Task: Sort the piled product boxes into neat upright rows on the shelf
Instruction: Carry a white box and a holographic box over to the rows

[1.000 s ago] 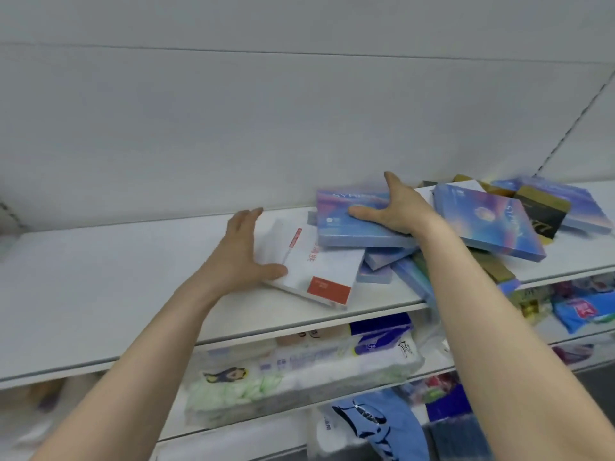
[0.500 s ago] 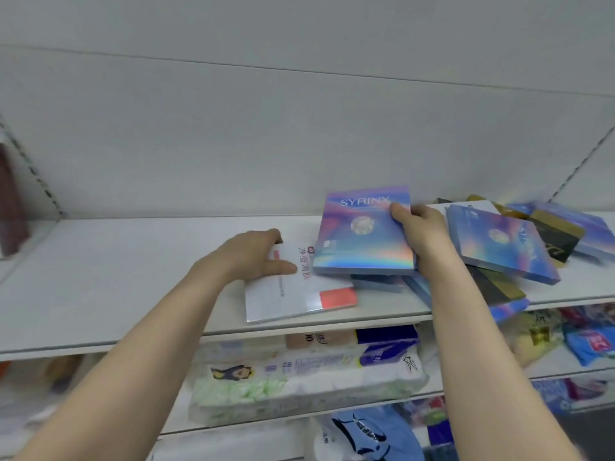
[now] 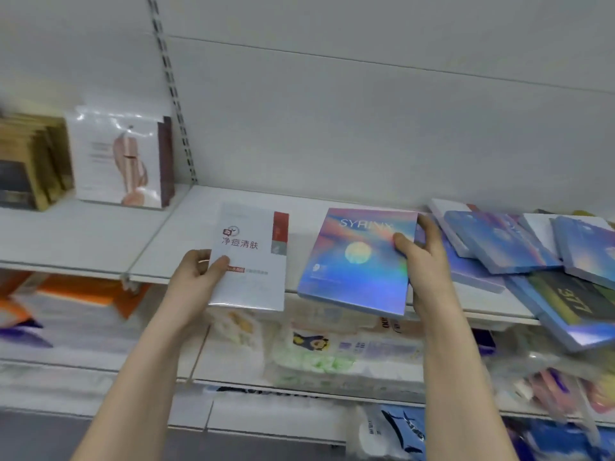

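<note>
SYRINX box [image 3: 357,261] looks light, stiff, glossy-slick; right hand [image 3: 424,266] pinches its right edge; left hand [image 3: 196,277] pinches white box [image 3: 254,261] mid-frame.

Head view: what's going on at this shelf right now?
A person is holding two product boxes up in front of the white shelf, one in each hand. The left hand grips a flat white box with a red side strip by its left edge. The right hand holds a holographic blue-and-pink box marked SYRINX by its right edge. A jumbled pile of blue boxes lies flat on the shelf to the right. Upright packs stand on the section to the left.
</note>
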`<action>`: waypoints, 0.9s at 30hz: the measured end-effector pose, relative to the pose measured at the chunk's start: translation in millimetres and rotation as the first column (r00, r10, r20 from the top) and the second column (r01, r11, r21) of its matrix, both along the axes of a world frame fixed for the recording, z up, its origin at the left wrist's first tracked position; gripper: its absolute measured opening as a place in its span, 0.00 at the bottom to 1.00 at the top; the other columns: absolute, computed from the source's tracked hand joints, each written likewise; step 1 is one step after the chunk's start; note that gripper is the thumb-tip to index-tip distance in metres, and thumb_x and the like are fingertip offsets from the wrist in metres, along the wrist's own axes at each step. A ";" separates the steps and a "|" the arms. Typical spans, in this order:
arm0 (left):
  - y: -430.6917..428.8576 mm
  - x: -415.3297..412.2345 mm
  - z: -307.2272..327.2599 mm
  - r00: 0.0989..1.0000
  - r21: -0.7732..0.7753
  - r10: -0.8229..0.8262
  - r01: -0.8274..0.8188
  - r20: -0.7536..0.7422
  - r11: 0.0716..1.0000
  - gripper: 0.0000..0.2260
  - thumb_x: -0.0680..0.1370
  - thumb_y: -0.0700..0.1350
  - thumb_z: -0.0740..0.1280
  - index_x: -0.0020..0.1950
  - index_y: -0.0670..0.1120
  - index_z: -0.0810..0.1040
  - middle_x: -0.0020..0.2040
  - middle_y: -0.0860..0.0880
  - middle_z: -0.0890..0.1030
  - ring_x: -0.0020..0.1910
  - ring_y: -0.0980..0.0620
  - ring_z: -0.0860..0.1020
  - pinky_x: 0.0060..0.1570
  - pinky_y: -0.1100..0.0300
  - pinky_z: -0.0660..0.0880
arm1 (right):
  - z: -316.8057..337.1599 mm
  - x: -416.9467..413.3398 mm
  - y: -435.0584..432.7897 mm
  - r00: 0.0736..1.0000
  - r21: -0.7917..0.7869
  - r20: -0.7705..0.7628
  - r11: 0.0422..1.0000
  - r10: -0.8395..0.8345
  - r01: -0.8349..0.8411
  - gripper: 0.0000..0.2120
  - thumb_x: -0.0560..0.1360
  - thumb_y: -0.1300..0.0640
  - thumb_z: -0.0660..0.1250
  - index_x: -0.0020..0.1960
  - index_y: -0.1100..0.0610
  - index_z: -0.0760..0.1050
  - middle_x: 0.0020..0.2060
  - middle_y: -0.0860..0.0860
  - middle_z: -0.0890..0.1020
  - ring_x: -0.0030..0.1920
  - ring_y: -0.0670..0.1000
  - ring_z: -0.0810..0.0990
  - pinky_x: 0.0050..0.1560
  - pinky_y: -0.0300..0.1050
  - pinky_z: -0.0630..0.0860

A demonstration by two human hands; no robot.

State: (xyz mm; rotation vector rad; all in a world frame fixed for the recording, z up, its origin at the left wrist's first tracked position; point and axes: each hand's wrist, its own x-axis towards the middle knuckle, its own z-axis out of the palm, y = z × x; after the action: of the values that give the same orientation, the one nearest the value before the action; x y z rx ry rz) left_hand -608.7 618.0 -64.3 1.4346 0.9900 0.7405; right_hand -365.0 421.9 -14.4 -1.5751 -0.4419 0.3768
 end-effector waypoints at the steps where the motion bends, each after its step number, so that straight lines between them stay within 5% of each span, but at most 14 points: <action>1: 4.8 -18.8 0.7 0.999 -0.011 0.027 -0.027 0.032 1.000 0.19 0.76 0.50 0.69 0.61 0.42 0.72 0.50 0.45 0.82 0.41 0.48 0.80 0.35 0.54 0.77 | -1.5 -17.2 13.1 0.999 0.000 -0.007 0.999 0.034 -0.034 0.20 0.78 0.64 0.63 0.67 0.49 0.67 0.50 0.53 0.83 0.46 0.54 0.84 0.47 0.50 0.81; 3: 18.1 -56.3 -1.9 0.993 -0.038 0.094 -0.091 0.075 0.995 0.17 0.78 0.47 0.67 0.64 0.41 0.71 0.51 0.41 0.81 0.39 0.45 0.79 0.32 0.54 0.75 | -4.0 -51.9 39.4 0.995 -0.011 0.009 0.995 0.100 -0.100 0.17 0.79 0.63 0.63 0.64 0.48 0.66 0.46 0.55 0.83 0.39 0.51 0.84 0.33 0.41 0.77; 5: 32.5 -94.6 -4.4 0.983 -0.042 0.156 -0.153 0.100 0.987 0.18 0.79 0.45 0.67 0.65 0.40 0.70 0.54 0.41 0.81 0.45 0.44 0.81 0.42 0.49 0.78 | -5.2 -87.7 65.7 0.988 -0.016 0.030 0.988 0.154 -0.154 0.16 0.79 0.60 0.64 0.64 0.48 0.66 0.45 0.56 0.83 0.39 0.51 0.83 0.29 0.39 0.74; 9: 59.3 -166.2 -7.9 0.951 -0.041 0.268 -0.265 0.157 0.963 0.13 0.80 0.43 0.64 0.64 0.43 0.70 0.51 0.48 0.81 0.45 0.53 0.81 0.37 0.65 0.77 | -4.2 -154.3 114.8 0.974 0.002 0.061 0.976 0.217 -0.217 0.16 0.75 0.53 0.68 0.60 0.45 0.67 0.43 0.63 0.82 0.42 0.57 0.82 0.34 0.47 0.77; 17: 113.9 -314.8 -20.0 0.898 -0.009 0.413 -0.417 0.152 0.909 0.13 0.81 0.42 0.62 0.66 0.47 0.73 0.52 0.51 0.81 0.45 0.57 0.80 0.36 0.69 0.75 | -14.2 -285.5 226.2 0.926 0.028 0.076 0.928 0.369 -0.372 0.18 0.73 0.50 0.69 0.59 0.44 0.66 0.43 0.54 0.85 0.45 0.58 0.85 0.44 0.58 0.80; 23: 151.8 -386.0 -20.5 0.812 -0.047 0.560 -0.561 0.166 0.827 0.12 0.79 0.45 0.63 0.61 0.51 0.76 0.54 0.51 0.83 0.53 0.49 0.81 0.52 0.50 0.77 | -3.5 -352.1 308.9 0.869 0.073 0.102 0.868 0.484 -0.491 0.14 0.78 0.60 0.67 0.60 0.52 0.65 0.44 0.46 0.85 0.40 0.44 0.85 0.31 0.38 0.76; 27: 188.0 -415.7 -24.0 0.765 -0.052 0.624 -0.624 0.158 0.779 0.13 0.78 0.48 0.63 0.63 0.53 0.76 0.56 0.51 0.82 0.55 0.49 0.80 0.56 0.46 0.75 | -0.2 -382.8 361.0 0.837 0.043 0.116 0.839 0.534 -0.542 0.15 0.79 0.58 0.67 0.61 0.50 0.64 0.50 0.53 0.84 0.41 0.46 0.86 0.30 0.34 0.75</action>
State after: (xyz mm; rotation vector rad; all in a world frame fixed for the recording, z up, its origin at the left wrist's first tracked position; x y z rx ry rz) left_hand -1024.4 805.9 -88.2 1.0047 1.3517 1.3294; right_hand -747.8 782.9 -14.6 -1.3797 -0.9775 0.7060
